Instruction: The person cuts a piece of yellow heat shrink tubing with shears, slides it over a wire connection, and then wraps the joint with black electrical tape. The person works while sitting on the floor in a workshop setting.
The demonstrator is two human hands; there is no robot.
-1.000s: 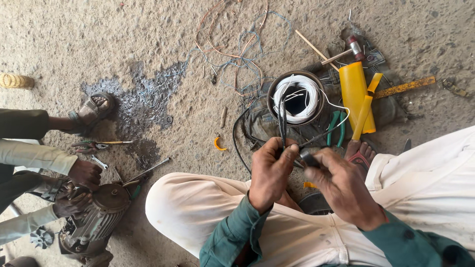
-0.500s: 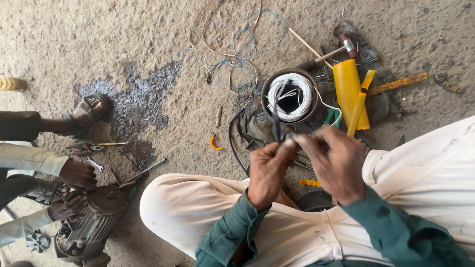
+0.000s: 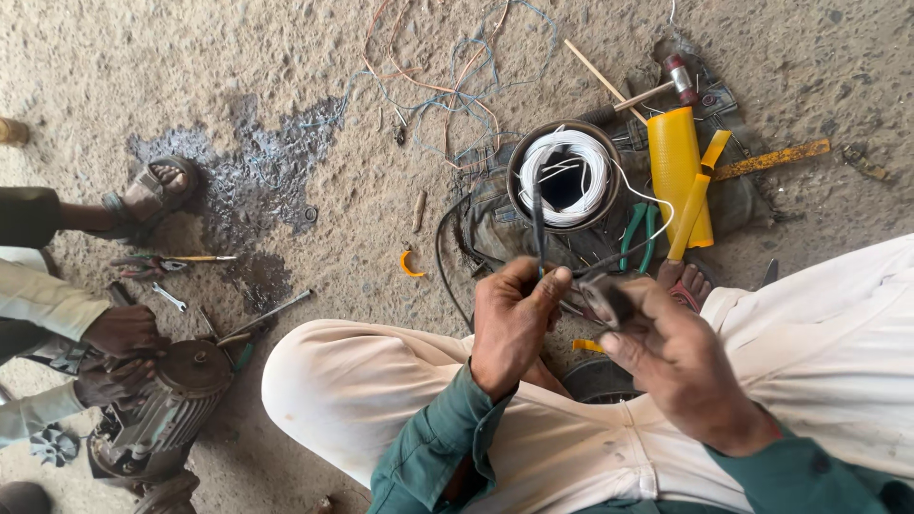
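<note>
Left hand pinches the black cable upright, steadying it; right hand grips what looks like a dark tape roll alongside. White wire coil sits just beyond, on the floor.

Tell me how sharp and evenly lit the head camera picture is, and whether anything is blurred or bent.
Head view: soft, even daylight, no hard shadows or glare; the wet patch on the ground shines faintly. The left hand on the black cable is sharp, as is the white wire coil; the right hand and the dark object it holds are slightly smeared. Edges bow a little.
</note>
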